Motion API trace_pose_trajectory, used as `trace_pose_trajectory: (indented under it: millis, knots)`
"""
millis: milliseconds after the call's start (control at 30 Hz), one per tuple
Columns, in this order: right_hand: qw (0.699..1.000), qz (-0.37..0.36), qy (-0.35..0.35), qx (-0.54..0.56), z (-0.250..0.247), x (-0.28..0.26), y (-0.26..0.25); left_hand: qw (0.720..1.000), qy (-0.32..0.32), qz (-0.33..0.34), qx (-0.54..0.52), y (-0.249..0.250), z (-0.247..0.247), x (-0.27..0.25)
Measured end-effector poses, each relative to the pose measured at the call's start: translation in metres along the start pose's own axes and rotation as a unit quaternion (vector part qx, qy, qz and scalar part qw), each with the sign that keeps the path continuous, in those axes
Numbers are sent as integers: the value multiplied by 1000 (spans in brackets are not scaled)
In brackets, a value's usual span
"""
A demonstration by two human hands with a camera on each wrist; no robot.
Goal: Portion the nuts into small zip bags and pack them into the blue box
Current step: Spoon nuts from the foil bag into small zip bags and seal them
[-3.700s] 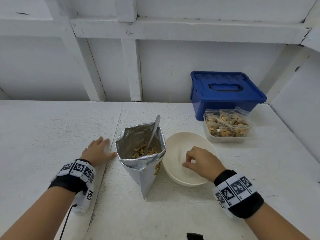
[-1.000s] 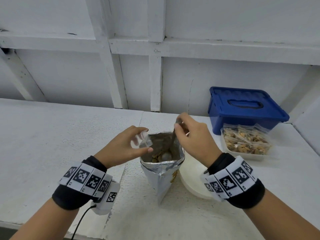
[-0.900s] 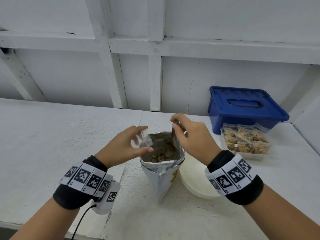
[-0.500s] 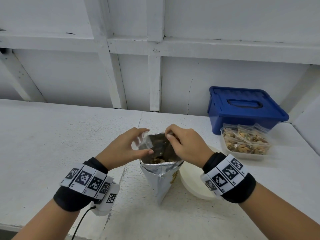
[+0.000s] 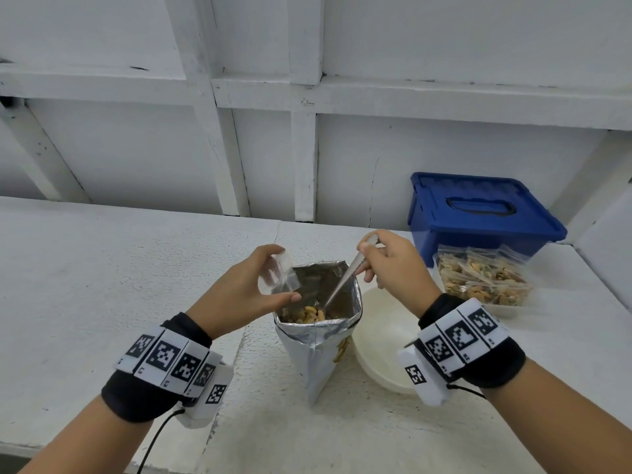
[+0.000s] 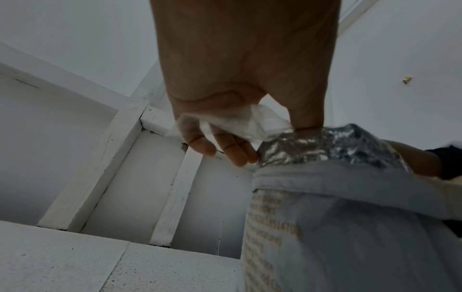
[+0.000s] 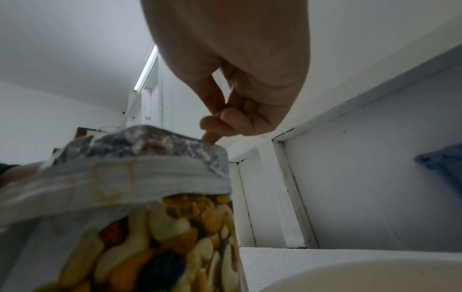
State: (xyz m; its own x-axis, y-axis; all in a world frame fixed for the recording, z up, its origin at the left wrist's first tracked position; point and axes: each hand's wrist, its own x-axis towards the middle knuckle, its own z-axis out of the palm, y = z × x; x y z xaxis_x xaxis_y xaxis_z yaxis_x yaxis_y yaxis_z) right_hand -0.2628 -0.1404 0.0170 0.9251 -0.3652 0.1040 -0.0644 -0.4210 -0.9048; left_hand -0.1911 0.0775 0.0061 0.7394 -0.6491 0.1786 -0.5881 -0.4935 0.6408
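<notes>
Right, head view first: the foil nut bag stands open on the worktop, and everything hangs off it. The left hand sits at the bag's left rim, thumb and fingers pinching a small clear zip bag so it leans in over the opening. The right hand hovers above the bag's far right corner, fingers pinched on the handle of a spoon. That spoon's long axis runs steeply down and leftward, its bowl buried among the nuts. So the scoop has only to rise and swing left across the foil bag's mouth; the zip bag waits just there, nearer the left hand. To the foil bag's right sits a white bowl, beyond that a clear tray of filled bags, and behind the tray the blue box, lid on.

Left wrist view now: the left hand curls round the crumpled zip bag, thumb touching the foil bag's silver rim.

Right wrist view: the right hand hangs bunched just above the foil bag; the spoon itself I cannot make out here. The bowl's rim shows low to the foil bag's right, a blue corner of the box further right.
</notes>
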Motion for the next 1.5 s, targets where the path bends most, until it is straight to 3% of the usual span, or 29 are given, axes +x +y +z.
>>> trace_pose_trajectory:
  millis: [200, 333, 467, 667, 1033, 1167, 1267, 1500]
  knots:
    - [992, 74, 48, 90, -15, 0, 4, 999, -24, 17, 16, 2, -13, 1]
    - [988, 73, 95, 95, -25, 2, 2, 994, -95, 14, 58, 9, -20, 2]
    - [982, 74, 132, 114, -33, 1, -2, 984, -121, 30, 126, 18, -21, 2]
    - [974, 65, 161, 148, -37, -4, -7, 979, -105, 33, 169, 26, -15, 3]
    - [981, 52, 119, 146, -20, -9, -18, 995, -33, 36, 83, 25, 4, 0]
    - [989, -9, 101, 107, -13, -10, -32, 999, -5, 30, 42, 22, 8, 0]
    - [989, -103, 95, 55, -10, -14, -49, 999, 25, 8, -23, 22, 11, 0]
    - [941, -310, 134, -27, -19, -18, -83, 991, 86, -20, -98, 21, 6, 0]
